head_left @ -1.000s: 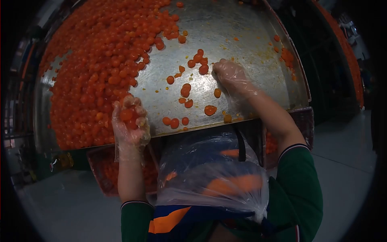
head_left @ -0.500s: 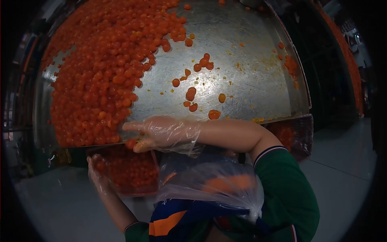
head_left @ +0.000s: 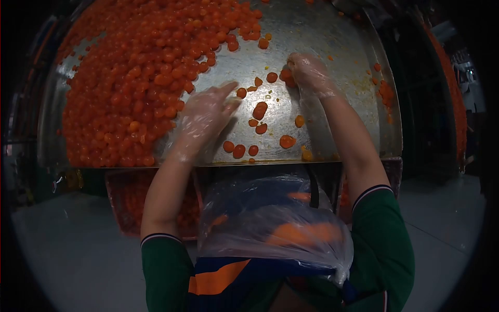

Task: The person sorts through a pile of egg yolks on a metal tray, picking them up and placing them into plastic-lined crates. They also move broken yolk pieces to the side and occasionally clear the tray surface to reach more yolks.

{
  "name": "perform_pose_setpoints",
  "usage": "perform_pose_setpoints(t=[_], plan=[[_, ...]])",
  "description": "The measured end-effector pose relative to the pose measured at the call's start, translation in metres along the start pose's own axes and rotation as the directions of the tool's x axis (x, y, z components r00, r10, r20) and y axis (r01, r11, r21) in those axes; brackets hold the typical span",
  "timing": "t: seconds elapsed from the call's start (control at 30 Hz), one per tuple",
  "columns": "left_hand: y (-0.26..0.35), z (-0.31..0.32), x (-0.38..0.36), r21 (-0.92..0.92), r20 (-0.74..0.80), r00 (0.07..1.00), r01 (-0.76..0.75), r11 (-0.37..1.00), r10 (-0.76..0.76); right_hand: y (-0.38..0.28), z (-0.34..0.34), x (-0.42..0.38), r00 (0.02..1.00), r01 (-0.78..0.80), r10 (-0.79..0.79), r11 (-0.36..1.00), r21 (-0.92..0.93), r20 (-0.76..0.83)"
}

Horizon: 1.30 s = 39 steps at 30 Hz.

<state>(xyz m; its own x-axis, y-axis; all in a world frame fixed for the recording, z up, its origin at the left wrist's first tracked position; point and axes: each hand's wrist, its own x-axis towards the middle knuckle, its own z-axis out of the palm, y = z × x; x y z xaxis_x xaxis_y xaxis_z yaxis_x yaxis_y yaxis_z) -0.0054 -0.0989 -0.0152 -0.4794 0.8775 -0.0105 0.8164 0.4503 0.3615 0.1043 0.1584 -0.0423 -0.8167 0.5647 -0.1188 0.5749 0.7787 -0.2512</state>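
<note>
Many glossy orange egg yolks (head_left: 135, 78) lie heaped on the metal tray's left side. My left hand (head_left: 202, 117), in a clear plastic glove, is over the tray at the heap's right edge. Its fingers are apart, with forefinger and thumb close to a single yolk (head_left: 241, 93). Further right, my right hand (head_left: 310, 73), also gloved, has its fingers curled in against a small clump of yolks (head_left: 287, 77). How many it grips is hidden. Between and below the hands lie several loose yolks (head_left: 260, 110) and flattened pieces (head_left: 287, 141).
The metal tray (head_left: 343, 119) has a raised rim and yellow smears at right. Below its front edge stands a red crate (head_left: 117, 210) with yolks inside; another crate (head_left: 394, 177) is partly hidden at right. A clear plastic apron (head_left: 275, 218) covers my front.
My right hand has swung from the heap's front edge to the loose yolks at right. My left hand has risen from beside the crate to above the tray. More loose yolks lie near the front edge.
</note>
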Motion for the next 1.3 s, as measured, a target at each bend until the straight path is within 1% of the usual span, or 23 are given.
perform_pose_setpoints(t=[0.1, 0.2, 0.27, 0.4, 0.47, 0.53, 0.6, 0.63, 0.7, 0.77, 0.8, 0.87, 0.9, 0.97, 1.0, 1.03, 1.07, 1.1, 1.17, 1.2, 1.23, 1.27, 1.3], plan=[[0.014, 0.018, 0.028, 0.134, 0.101, 0.99, -0.115, 0.984, 0.101, -0.022, 0.012, -0.006, 0.981, 0.12, -0.09, 0.978, 0.172, -0.17], [0.005, 0.029, 0.046, 0.187, 0.216, 0.973, -0.119, 0.975, 0.077, -0.054, 0.012, -0.021, 0.993, -0.003, 0.006, 1.0, -0.024, 0.122], [0.006, 0.02, 0.038, 0.19, 0.222, 0.971, -0.132, 0.973, 0.088, -0.046, 0.011, -0.028, 0.993, 0.041, -0.046, 0.998, 0.05, 0.106], [0.013, 0.004, -0.003, -0.036, 0.226, 0.974, 0.021, 0.999, -0.012, -0.011, -0.011, -0.057, 0.988, 0.099, -0.112, 0.988, 0.118, 0.108], [0.019, -0.005, -0.022, -0.211, 0.304, 0.948, -0.036, 0.977, 0.1, 0.012, -0.007, -0.075, 0.985, 0.124, -0.14, 0.98, 0.155, 0.099], [0.025, 0.011, -0.035, -0.165, 0.399, 0.894, -0.151, 0.975, 0.206, 0.013, -0.006, -0.104, 0.97, 0.116, -0.157, 0.969, 0.217, 0.186], [0.035, 0.023, -0.038, -0.161, 0.472, 0.85, -0.18, 0.97, 0.236, 0.006, 0.004, -0.119, 0.941, 0.158, -0.186, 0.98, 0.12, 0.281], [0.039, 0.026, -0.039, -0.174, 0.527, 0.816, -0.172, 0.97, 0.239, 0.01, 0.008, -0.121, 0.935, 0.253, -0.281, 0.956, 0.147, 0.214], [0.042, 0.028, -0.038, -0.167, 0.575, 0.788, -0.148, 0.975, 0.218, 0.017, 0.007, -0.124, 0.932, 0.264, -0.275, 0.962, 0.078, 0.238], [0.036, 0.024, -0.033, -0.169, 0.698, 0.713, 0.073, 0.983, 0.067, 0.017, -0.002, -0.132, 0.915, 0.287, -0.287, 0.957, 0.041, 0.285], [0.031, 0.023, -0.033, -0.154, 0.69, 0.722, 0.083, 0.985, 0.048, 0.02, -0.006, -0.137, 0.912, 0.306, -0.307, 0.951, 0.048, 0.273], [0.022, 0.022, -0.035, -0.273, 0.675, 0.733, 0.139, 0.952, 0.087, 0.022, -0.011, -0.147, 0.787, 0.398, -0.501, 0.858, 0.324, 0.361], [0.019, 0.017, -0.036, -0.261, 0.675, 0.734, 0.138, 0.955, 0.078, 0.018, -0.013, -0.151, 0.787, 0.402, -0.507, 0.854, 0.33, 0.351], [0.012, 0.0, -0.038, -0.271, 0.491, 0.853, 0.342, 0.9, -0.176, 0.006, -0.018, -0.155, 0.715, 0.439, -0.451, 0.884, 0.16, 0.534], [0.001, -0.006, -0.034, -0.202, 0.321, 0.909, 0.339, 0.919, -0.265, 0.004, -0.017, -0.156, 0.718, 0.438, -0.452, 0.884, 0.161, 0.529], [-0.012, -0.012, -0.03, -0.133, 0.135, 0.933, 0.35, 0.927, -0.332, 0.001, -0.015, -0.157, 0.756, 0.432, -0.379, 0.901, 0.028, 0.534], [-0.03, -0.013, -0.031, -0.141, -0.049, 0.942, 0.323, 0.936, -0.332, 0.001, -0.013, -0.158, 0.794, 0.416, -0.305, 0.903, -0.105, 0.526], [-0.043, -0.011, -0.029, -0.144, -0.232, 0.919, 0.292, 0.945, -0.32, 0.007, -0.01, -0.159, 0.798, 0.413, -0.304, 0.905, -0.105, 0.521], [-0.046, -0.018, -0.019, -0.143, -0.251, 0.891, 0.353, 0.925, -0.378, 0.029, -0.004, -0.161, 0.773, 0.278, -0.414, 0.902, 0.33, 0.481], [-0.048, -0.021, -0.015, -0.146, -0.265, 0.857, 0.418, 0.897, -0.443, 0.034, 0.0, -0.161, 0.775, 0.283, -0.416, 0.902, 0.327, 0.477], [-0.051, -0.019, -0.009, -0.148, -0.271, 0.855, 0.417, 0.897, -0.442, 0.038, 0.005, -0.161, 0.77, 0.005, -0.344, 0.845, 0.534, 0.538], [-0.057, -0.012, -0.002, -0.096, -0.321, 0.881, 0.334, 0.938, -0.347, 0.04, 0.006, -0.16, 0.739, -0.279, -0.29, 0.689, 0.668, 0.608], [-0.061, -0.005, 0.002, -0.039, -0.364, 0.898, 0.249, 0.968, -0.245, 0.04, 0.003, -0.158, 0.743, -0.275, -0.288, 0.692, 0.667, 0.604]])
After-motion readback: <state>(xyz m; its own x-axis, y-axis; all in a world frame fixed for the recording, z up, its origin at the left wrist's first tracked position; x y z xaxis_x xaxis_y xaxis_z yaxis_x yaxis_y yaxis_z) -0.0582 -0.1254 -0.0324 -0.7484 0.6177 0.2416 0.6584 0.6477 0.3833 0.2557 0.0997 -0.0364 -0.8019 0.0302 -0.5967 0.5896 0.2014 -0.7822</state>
